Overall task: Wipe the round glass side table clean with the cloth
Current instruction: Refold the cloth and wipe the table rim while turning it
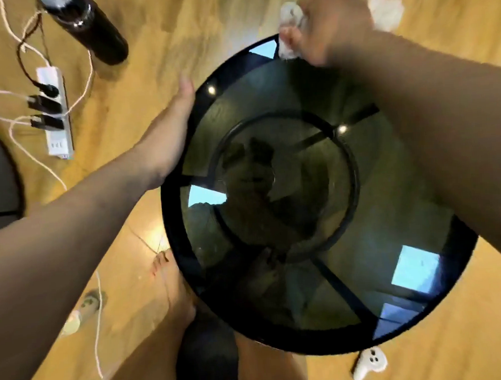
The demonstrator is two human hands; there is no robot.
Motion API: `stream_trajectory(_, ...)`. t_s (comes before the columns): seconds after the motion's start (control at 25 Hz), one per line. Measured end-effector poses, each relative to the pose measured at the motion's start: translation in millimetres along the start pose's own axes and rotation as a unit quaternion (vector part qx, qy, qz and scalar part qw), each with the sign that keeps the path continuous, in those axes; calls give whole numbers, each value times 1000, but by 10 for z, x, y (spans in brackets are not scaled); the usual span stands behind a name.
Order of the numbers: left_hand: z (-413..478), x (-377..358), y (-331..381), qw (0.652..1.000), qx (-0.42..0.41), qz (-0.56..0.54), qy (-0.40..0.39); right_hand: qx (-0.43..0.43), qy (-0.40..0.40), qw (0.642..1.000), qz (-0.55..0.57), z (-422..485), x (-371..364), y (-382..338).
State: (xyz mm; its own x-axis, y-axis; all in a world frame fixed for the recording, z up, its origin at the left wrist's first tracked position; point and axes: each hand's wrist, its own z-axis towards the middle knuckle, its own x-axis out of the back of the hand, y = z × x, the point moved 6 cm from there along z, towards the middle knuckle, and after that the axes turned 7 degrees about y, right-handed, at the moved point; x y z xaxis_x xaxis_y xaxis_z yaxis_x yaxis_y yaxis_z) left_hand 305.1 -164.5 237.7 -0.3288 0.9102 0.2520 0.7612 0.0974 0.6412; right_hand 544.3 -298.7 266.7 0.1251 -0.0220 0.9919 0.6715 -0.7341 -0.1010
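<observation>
Wooden floor (207,25), round glass table (388,212); left hand (169,130) flat along rim; right hand (334,25) tight round cloth (289,18)

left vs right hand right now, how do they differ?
Left hand holds nothing; right hand grips the white cloth. Left hand's fingers lie straight against the left rim of the table; right hand is curled at the far rim. Both are at the table's edge.

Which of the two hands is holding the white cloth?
The right hand, gripping the cloth on the table; the left hand rests open against its rim.
</observation>
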Motion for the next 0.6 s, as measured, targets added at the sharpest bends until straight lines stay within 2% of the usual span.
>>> stream_trajectory(0.08, -40, 41, 68, 994, -5, -111, 16, 116, -18, 992, -36, 53, -51, -764)
stream_trajectory(0.16, -142, 292, 76, 980, -35, -184, 65, 204, -35, 976, -71, -145, -104, -1438)
stream_trajectory(0.28, -200, 722, -226, 977, -37, -166, 130, 349, -85, 930, -74, -777, -226, -2290)
stream_trajectory(0.36, -279, 796, -468, 985, -30, -140, 92, 443, -150, 882, -66, -1425, -368, -2746)
stream_trajectory(0.44, -395, 716, -700, 993, -13, -116, 10, 504, -250, 817, -126, -2141, -582, -3031)
stream_trajectory(0.52, -514, 603, -937, 991, 18, -120, -53, 527, -352, 753, -175, -2793, -690, -3128)
stream_trajectory(0.6, -575, 577, -1040, 992, 22, -109, -60, 531, -403, 722, -183, -3027, -657, -3116)
